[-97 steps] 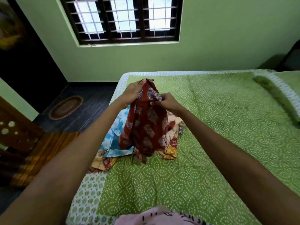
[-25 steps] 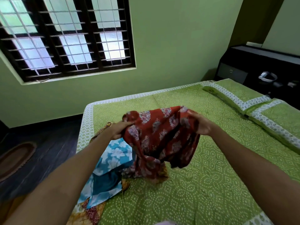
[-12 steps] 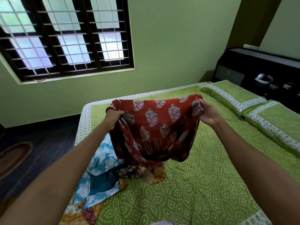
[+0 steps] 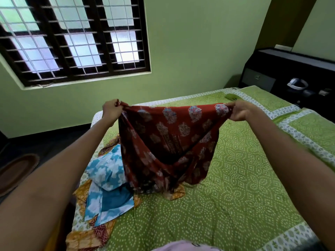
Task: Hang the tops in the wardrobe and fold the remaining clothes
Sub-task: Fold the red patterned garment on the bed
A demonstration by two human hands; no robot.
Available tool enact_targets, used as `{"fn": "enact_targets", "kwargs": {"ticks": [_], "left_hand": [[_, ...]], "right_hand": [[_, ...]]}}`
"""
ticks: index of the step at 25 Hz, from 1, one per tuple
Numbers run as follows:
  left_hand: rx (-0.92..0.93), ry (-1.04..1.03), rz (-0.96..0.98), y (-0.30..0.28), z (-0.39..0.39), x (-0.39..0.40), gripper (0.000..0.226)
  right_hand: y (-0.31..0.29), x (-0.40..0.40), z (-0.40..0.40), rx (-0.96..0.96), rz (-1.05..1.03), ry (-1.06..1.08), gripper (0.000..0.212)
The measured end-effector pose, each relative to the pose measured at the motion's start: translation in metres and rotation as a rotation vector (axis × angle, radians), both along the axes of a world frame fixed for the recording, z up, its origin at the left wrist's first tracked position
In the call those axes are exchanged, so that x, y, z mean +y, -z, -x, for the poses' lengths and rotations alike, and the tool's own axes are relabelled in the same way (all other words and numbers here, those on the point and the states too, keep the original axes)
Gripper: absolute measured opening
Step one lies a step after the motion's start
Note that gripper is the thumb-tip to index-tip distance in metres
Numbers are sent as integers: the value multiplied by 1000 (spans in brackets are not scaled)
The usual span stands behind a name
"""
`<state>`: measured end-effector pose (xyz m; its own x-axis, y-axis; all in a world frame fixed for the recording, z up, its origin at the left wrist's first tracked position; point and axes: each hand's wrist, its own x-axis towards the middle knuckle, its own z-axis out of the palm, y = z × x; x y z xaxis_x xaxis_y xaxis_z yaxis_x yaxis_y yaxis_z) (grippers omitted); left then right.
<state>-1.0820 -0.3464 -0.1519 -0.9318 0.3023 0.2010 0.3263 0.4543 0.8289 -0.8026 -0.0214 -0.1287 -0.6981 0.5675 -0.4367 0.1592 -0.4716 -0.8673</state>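
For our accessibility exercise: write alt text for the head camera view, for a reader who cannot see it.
Two hands, left hand and right hand, hold a red printed garment stretched out above a green bed. A blue-and-white cloth lies beside it under a barred window.

A rust-red cotton garment (image 4: 168,142) bears pale blue-and-white floral motifs. Beside it lies a blue-and-white cloud-print cloth (image 4: 107,171) and an orange patterned cloth (image 4: 87,236), on a green white-dotted bedspread (image 4: 235,187).
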Motion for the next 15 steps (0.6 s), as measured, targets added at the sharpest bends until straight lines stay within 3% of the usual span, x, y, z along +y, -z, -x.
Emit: {"fn": "enact_targets", "kwargs": {"ticks": [2,3,4,6,7,8,9,10,12,13,15], "left_hand": [[-141,29,-408,-9,-11,6,20],[-219,56,-515,-10,-14,8,15],[-330,114,-534,-3,-14,12,11],[-574,358,-187,15,-18,14,24],[-578,383,-3,25,-19,14,30],[-609,350,7,32,-17,16,27],[-628,317,-136,30,-20,17,16],[-650,274,-308,26,-21,17,15],[-764,325,-600,14,-19,16,34],[-751,380,-507,12,-21,15,32],[-657,423,-131,22,-28,9,6]], "right_hand": [[-3,10,1,249,71,-3,45],[0,11,-1,357,91,-18,54],[4,6,-1,408,72,-56,42],[18,-11,0,302,-59,-240,10],[25,-15,2,177,-134,-251,20],[30,-16,4,81,-172,-227,25],[32,-14,5,59,-167,-190,26],[34,-7,3,107,-145,-131,24],[34,4,-4,274,-47,-51,10],[38,8,-7,279,-37,-81,12],[51,5,-12,78,-124,-247,23]]}}
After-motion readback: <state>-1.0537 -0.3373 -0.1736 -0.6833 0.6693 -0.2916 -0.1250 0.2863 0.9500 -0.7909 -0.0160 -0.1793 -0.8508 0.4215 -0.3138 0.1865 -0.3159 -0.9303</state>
